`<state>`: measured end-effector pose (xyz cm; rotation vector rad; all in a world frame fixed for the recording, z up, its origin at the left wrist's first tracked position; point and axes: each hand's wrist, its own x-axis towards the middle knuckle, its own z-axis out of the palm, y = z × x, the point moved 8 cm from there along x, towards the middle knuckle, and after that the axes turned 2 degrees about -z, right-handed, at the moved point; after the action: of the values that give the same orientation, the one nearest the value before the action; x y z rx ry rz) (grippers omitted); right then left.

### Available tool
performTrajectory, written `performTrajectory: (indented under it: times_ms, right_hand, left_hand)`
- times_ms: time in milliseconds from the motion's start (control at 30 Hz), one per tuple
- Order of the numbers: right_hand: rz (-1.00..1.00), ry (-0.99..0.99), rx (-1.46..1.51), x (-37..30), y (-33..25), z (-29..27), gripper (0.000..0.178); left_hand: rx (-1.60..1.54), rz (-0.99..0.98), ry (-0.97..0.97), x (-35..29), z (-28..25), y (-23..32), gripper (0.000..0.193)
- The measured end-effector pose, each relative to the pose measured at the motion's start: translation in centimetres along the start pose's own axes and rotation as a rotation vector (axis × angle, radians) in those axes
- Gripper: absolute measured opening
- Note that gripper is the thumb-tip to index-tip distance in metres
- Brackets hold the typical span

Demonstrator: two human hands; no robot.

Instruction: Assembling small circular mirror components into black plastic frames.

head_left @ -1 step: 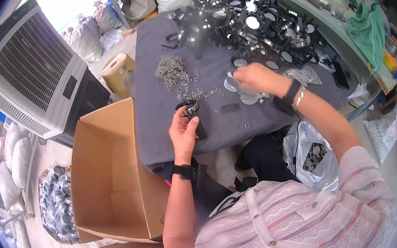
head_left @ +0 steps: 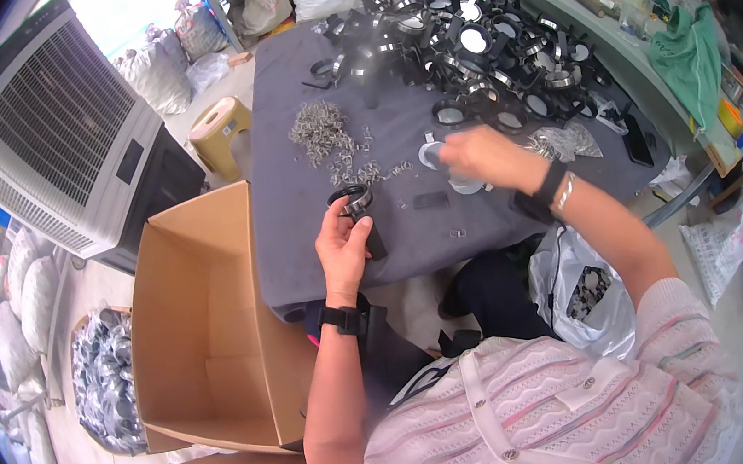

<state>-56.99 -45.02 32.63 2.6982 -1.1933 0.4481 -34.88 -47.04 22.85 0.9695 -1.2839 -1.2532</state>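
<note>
My left hand (head_left: 343, 256) is wrapped round a black ring-shaped part (head_left: 375, 239) with a silver band and a short black handle, held upright over the table's near edge. My right hand (head_left: 490, 158) hovers over a few pale round discs (head_left: 429, 154) to the right. Its fingers are curled together and slightly blurred, so what lies between them is hidden. Beyond my left hand lies a heap of small metal clips (head_left: 319, 129), some scattered toward the ring. A large pile of similar black ring parts (head_left: 471, 57) covers the far right of the table.
The grey cloth-covered table (head_left: 301, 259) has a small dark rectangular piece (head_left: 431, 201) on it. An open cardboard box (head_left: 197, 318) stands at its left. A clear bag of small parts (head_left: 565, 143) and a phone (head_left: 636, 142) lie right. An air cooler (head_left: 52, 123) stands far left.
My right hand has shifted very slightly over the discs, its fingers drawn in a little. My left hand and the ring part stay put.
</note>
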Motion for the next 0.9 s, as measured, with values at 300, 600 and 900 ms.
performTrajectory:
  times_ms: [300, 600, 900]
  right_hand:
    - [-0.061, 0.093, -0.081, -4.8, -7.2, 3.7, 0.011]
    - [0.094, 0.371, 0.018, -2.2, -5.3, -0.3, 0.011]
    - [0.134, 0.309, 0.163, 7.4, -6.9, 3.4, 0.012]
  left_hand:
    - [0.011, 0.009, -0.015, 0.1, 0.1, 0.3, 0.042]
    - [-0.043, 0.012, -0.019, 0.0, 0.3, 0.3, 0.05]
    - [-0.024, 0.023, 0.017, -0.1, 0.3, 0.6, 0.067]
